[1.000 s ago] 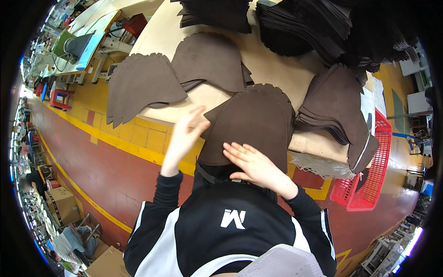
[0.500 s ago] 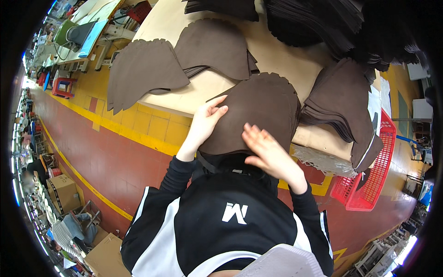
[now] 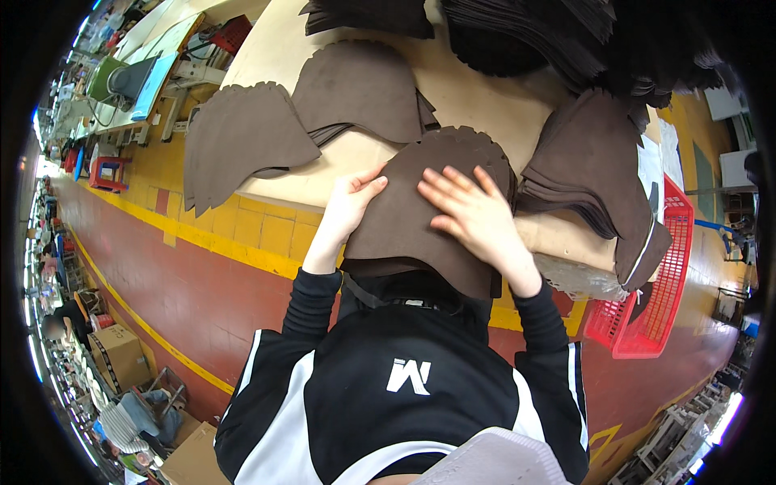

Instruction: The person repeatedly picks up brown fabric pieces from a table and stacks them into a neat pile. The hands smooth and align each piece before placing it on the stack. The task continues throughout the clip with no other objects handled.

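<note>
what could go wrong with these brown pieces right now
The front stack overhangs the table, so it might slip if the left hand loosens. The flat right hand, lying on top, could push it out of line. The right stack also overhangs and might slide toward the basket.

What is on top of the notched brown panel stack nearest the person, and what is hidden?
The spread right hand rests on the top panel; the left hand is at its left edge. The surface under the right palm is covered.

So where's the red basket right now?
In the head view, the red basket is on the right, beside the table, partly hidden by the brown stack at that edge.
</note>
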The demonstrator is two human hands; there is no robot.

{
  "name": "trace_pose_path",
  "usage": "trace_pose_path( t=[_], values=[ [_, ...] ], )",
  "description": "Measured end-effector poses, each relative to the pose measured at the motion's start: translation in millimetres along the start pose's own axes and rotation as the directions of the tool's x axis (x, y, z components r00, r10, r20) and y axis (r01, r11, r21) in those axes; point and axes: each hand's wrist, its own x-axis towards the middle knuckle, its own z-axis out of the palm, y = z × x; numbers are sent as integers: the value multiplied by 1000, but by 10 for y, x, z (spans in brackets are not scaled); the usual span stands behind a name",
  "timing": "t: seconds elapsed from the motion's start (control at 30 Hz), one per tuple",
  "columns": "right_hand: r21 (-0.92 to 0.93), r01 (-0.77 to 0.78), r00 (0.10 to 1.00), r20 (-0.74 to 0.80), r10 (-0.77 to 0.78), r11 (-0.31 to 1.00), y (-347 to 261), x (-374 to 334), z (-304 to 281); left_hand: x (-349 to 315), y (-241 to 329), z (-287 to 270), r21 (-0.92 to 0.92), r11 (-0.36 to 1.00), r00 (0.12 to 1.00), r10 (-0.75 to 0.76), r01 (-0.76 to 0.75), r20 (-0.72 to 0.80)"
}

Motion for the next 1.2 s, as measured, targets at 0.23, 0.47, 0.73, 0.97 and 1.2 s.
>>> trace_pose_path(
  t=[0.23,0.47,0.73,0.97,1.2],
  values=[
    [-85,-266,964,-10,267,960,430,364,-67,-18,6,-32,-9,1000,1000,-7,7,9],
    [67,118,992,28,-120,991,-357,80,267,27,-54,-66,10,1000,999,28,-28,15],
    [-203,-292,952,29,304,935,550,629,48,32,-14,-59,-6,1000,999,-9,9,44],
    [83,171,981,77,-178,982,-329,372,80,59,-108,-89,2,1000,998,21,-21,63],
    [-164,-89,996,-12,89,982,347,558,117,59,-66,-30,-68,998,998,-11,16,63]
  ],
)
